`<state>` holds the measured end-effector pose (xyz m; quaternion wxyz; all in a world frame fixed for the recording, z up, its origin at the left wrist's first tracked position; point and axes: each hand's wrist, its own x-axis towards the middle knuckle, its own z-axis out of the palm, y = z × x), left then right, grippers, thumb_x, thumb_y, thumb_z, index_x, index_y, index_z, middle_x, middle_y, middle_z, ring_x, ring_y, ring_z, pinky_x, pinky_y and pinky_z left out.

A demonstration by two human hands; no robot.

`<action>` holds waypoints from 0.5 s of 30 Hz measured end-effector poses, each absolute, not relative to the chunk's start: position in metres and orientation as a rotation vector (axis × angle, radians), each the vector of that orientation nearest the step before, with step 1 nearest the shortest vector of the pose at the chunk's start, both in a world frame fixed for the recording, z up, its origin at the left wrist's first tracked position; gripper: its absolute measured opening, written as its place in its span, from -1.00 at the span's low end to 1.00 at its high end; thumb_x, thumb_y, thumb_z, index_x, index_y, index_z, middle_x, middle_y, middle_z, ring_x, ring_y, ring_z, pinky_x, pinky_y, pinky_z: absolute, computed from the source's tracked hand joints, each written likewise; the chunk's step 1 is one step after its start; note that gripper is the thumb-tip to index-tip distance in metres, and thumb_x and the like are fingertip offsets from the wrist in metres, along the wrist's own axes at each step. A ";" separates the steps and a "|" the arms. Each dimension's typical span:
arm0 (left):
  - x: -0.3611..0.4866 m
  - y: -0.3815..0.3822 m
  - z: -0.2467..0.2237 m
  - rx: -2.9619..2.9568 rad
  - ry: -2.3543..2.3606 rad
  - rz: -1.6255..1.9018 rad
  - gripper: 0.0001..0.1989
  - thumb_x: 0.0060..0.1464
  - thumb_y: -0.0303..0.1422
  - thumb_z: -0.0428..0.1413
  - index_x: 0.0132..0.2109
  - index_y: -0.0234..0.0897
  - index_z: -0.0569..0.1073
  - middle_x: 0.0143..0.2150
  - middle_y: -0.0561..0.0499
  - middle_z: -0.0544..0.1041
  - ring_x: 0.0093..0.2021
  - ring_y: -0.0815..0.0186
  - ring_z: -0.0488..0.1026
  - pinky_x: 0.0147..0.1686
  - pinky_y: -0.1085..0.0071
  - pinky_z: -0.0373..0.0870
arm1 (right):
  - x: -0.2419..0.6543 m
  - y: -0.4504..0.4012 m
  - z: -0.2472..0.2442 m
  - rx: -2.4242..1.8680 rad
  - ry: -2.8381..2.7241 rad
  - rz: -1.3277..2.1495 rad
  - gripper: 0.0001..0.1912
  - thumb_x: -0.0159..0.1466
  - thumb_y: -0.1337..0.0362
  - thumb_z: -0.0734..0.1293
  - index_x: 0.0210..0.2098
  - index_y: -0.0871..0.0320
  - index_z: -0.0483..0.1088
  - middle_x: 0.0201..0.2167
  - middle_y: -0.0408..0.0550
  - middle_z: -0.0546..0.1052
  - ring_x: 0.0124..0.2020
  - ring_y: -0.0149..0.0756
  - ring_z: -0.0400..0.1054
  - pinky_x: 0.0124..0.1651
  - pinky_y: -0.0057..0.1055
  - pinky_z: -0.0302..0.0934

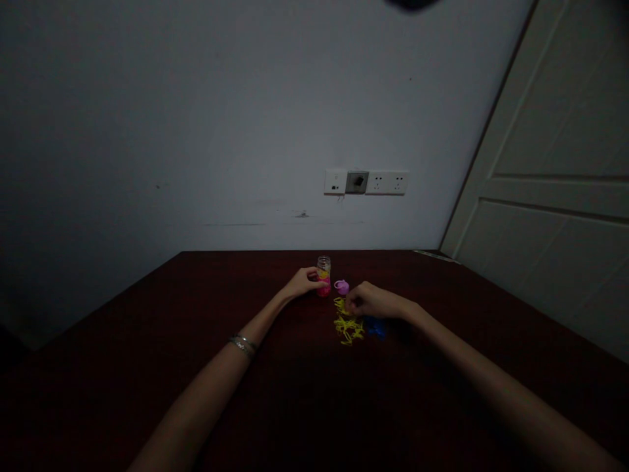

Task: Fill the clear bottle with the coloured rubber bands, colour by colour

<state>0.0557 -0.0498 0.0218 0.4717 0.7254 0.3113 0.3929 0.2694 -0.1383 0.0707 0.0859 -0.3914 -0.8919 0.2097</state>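
A small clear jar (323, 265) stands upright without a lid, with pink contents low down and some yellow above. My left hand (303, 283) holds it from the left side, fingers and thumb around it. Just right of the jar lies a pink lid (343, 287) with a loop. My right hand (368, 301) is over the upper part of a pile of yellow strips (349, 329), its fingers pinched together; whatever they hold is too small to make out. Beside the yellow pile, under the right wrist, is a blue pile (376, 327).
The dark red table (275, 419) meets a grey wall (236, 131) at its back edge. Sockets and switches (388, 183) are on the wall. A pale panelled door (550, 196) stands at the right. A thin strip (436, 255) lies at the back right corner.
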 end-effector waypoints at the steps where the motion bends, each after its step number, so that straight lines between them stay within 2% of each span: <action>1: 0.056 -0.049 0.021 1.782 0.759 0.963 -0.61 -0.25 -0.35 0.27 -0.21 -0.44 0.45 -0.18 -0.15 0.51 -0.18 0.28 0.44 -0.07 0.29 0.30 | 0.270 -0.137 0.075 -1.148 -2.624 0.661 -0.79 0.00 0.45 0.21 -0.44 0.23 0.46 -0.55 -0.14 0.44 -0.51 -0.45 0.27 -0.42 -0.54 0.11; 6: 0.056 -0.046 0.018 1.769 0.753 0.961 -0.58 -0.26 -0.35 0.27 -0.18 -0.43 0.44 -0.15 -0.15 0.51 -0.15 0.27 0.44 -0.05 0.28 0.29 | 0.270 -0.123 0.102 -1.136 -2.457 0.770 -0.78 0.00 0.35 0.26 -0.38 0.26 0.48 -0.50 -0.08 0.49 -0.47 -0.39 0.31 -0.40 -0.49 0.15; 15: 0.057 -0.049 0.020 1.772 0.748 0.952 -0.58 -0.25 -0.34 0.27 -0.18 -0.44 0.43 -0.18 -0.13 0.51 -0.18 0.28 0.44 -0.07 0.30 0.29 | 0.254 -0.075 0.154 -1.068 -2.347 0.765 -0.79 -0.03 0.29 0.32 -0.40 0.25 0.49 -0.48 -0.07 0.52 -0.45 -0.40 0.33 -0.33 -0.47 0.18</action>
